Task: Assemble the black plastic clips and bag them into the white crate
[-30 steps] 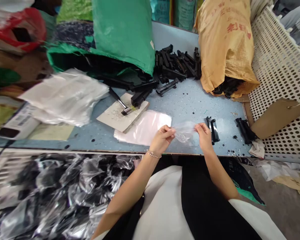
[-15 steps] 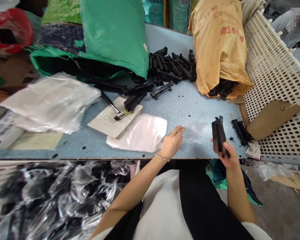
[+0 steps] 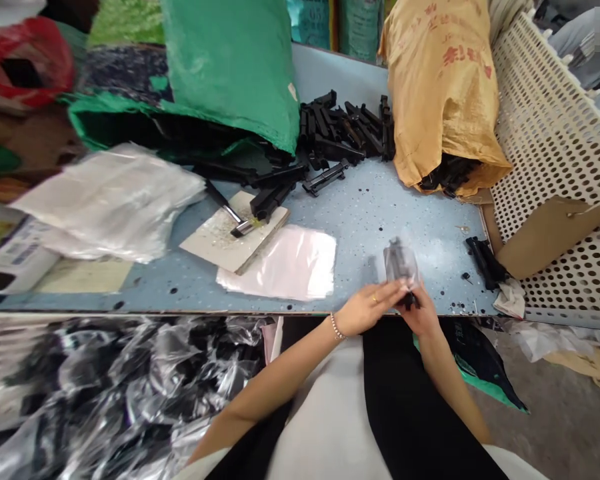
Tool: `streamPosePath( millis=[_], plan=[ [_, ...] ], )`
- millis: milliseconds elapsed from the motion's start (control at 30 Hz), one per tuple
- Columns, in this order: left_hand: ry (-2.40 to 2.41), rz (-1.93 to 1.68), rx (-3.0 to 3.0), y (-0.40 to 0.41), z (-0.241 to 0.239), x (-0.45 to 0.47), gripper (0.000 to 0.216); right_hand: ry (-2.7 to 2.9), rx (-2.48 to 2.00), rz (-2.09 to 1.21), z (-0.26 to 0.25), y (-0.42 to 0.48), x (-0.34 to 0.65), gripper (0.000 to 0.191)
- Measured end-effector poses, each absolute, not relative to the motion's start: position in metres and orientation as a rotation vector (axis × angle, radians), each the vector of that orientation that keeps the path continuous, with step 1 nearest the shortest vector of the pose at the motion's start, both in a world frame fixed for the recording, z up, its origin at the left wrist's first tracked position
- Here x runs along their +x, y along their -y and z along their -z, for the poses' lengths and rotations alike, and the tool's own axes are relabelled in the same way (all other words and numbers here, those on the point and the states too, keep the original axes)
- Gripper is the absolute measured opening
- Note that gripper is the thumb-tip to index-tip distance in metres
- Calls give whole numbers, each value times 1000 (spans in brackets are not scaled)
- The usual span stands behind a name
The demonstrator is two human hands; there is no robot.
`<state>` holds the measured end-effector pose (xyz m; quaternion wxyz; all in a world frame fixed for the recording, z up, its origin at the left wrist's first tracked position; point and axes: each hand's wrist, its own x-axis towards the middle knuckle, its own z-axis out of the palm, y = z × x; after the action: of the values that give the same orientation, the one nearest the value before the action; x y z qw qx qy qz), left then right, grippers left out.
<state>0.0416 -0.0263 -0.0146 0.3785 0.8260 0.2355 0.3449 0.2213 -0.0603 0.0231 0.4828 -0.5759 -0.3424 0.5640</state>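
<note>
My left hand (image 3: 367,308) and my right hand (image 3: 420,312) meet at the table's front edge. Between them stands a small clear plastic bag (image 3: 401,263) with a black plastic part (image 3: 407,299) partly inside it. The left hand pinches the bag's lower edge; the right hand grips the black part from below. A flat stack of clear bags (image 3: 285,261) lies just left of my hands on the blue table (image 3: 365,207).
A heap of black parts (image 3: 343,130) lies at the back between a green sack (image 3: 230,73) and a tan sack (image 3: 443,87). More black parts (image 3: 485,261) lie at the right near a white perforated crate (image 3: 555,153). Bagged parts (image 3: 110,387) fill a bin at lower left.
My right hand let go of the bag, picked up the black part from the table and brought it to the bag. Both hands moved nearer the front edge; the part now sits partly inside the bag.
</note>
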Motion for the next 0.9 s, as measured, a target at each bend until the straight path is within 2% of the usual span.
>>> streamPosePath(
  millis=[167,267,333,400,467,533,600,667,733,833,900],
  plan=[
    [-657,-925,2030,39,10,31,64,1156,-1659,-930,-21,46,196,29],
    [-893,-1012,1870,42,-10,5,50,1494,-1722,-762,-36,57,176,27],
    [-1062,-1104,1752,50,-34,-26,39,1711,-1570,-855,-50,67,164,23],
    [-1188,-1165,1705,66,-65,-70,34,1839,-1332,-1109,-62,76,154,17],
    [-1301,-1116,1710,90,-91,-125,33,1851,-1169,-1369,-70,80,144,17],
    [-1474,-952,1694,115,-98,-186,35,1782,-1187,-1464,-71,79,135,20],
    [-1752,-701,1623,138,-78,-243,40,1687,-1321,-1428,-67,73,126,21],
    [-2047,-287,1524,156,-36,-282,43,1603,-1428,-1401,-60,66,119,22],
    [-2171,152,1375,172,14,-296,38,1533,-1475,-1425,-50,61,116,23],
    [-2112,381,1272,195,71,-281,21,1454,-1494,-1470,-36,60,118,27],
    [-2046,411,1302,205,87,-267,26,1423,-1504,-1502,-28,61,122,29]
  ],
)
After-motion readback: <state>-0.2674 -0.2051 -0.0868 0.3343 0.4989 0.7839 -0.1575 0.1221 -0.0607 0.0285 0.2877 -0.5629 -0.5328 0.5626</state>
